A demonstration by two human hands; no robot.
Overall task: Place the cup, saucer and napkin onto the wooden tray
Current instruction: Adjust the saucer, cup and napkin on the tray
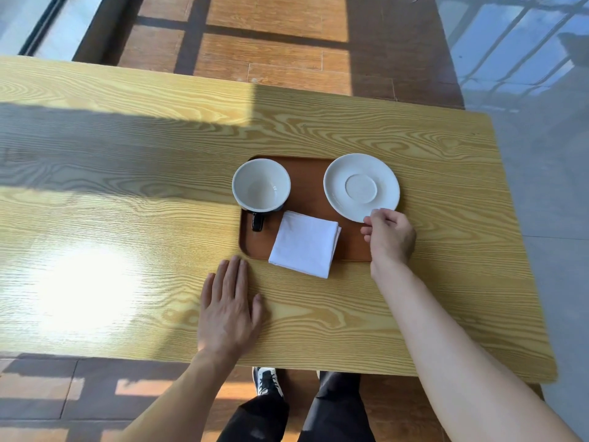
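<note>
A brown wooden tray (307, 183) lies on the table. An empty cup (260, 185), white inside with a dark handle, stands on the tray's left part. A white saucer (361, 186) rests over the tray's right end. A folded white napkin (304, 244) lies on the tray's near side, its corner hanging over the near rim. My right hand (389, 235) is at the saucer's near edge, fingertips touching its rim. My left hand (228, 306) lies flat on the table, fingertips just short of the tray's near left corner.
The light wooden table (127, 186) has its near edge close to my legs and its right edge beyond the saucer. Bright sun glare falls on the table's left part. Wooden floor shows beyond the far edge.
</note>
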